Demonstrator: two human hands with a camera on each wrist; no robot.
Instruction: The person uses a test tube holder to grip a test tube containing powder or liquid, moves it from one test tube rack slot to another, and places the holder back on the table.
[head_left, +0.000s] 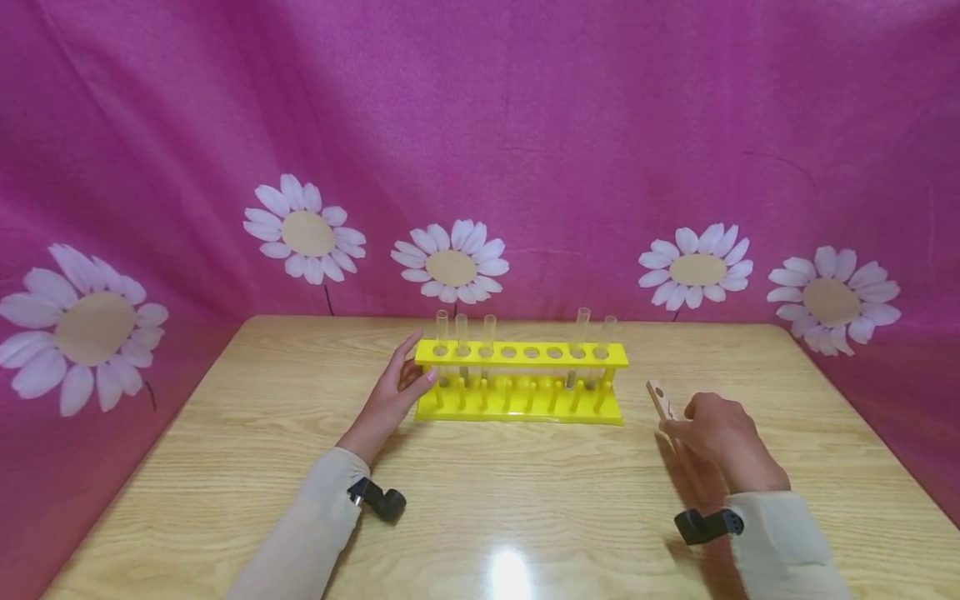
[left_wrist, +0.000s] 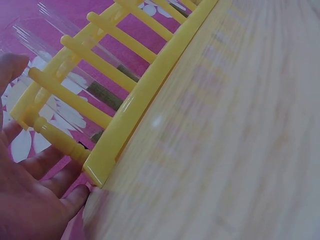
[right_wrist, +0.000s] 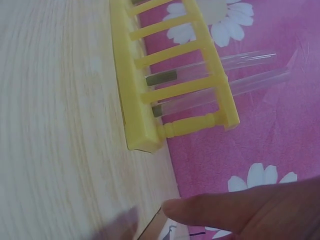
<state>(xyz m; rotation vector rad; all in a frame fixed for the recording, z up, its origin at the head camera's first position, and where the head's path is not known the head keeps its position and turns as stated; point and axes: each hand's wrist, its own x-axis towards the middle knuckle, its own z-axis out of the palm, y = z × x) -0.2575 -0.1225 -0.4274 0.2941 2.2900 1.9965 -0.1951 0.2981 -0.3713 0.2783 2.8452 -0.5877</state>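
Observation:
A yellow test tube rack (head_left: 521,408) stands upright on the table. My left hand (head_left: 387,404) grips its left end, thumb in front and fingers behind the end post; the left wrist view shows this hand (left_wrist: 35,200) around that end. Three clear test tubes (head_left: 462,329) stand in the left holes and two more tubes (head_left: 582,325) in the right ones. Greenish-brown matter (right_wrist: 162,77) shows at the tube bottoms. To the right of the rack, my right hand (head_left: 723,437) pinches a wooden test tube holder (head_left: 662,400), its front end pointing forward; fingers cover its middle.
The wood-grain table (head_left: 465,500) spreads in front of and beside the rack. Behind it hangs a magenta cloth (head_left: 555,167) with large white daisies. Several pegs (head_left: 531,396) rise from the rack's base.

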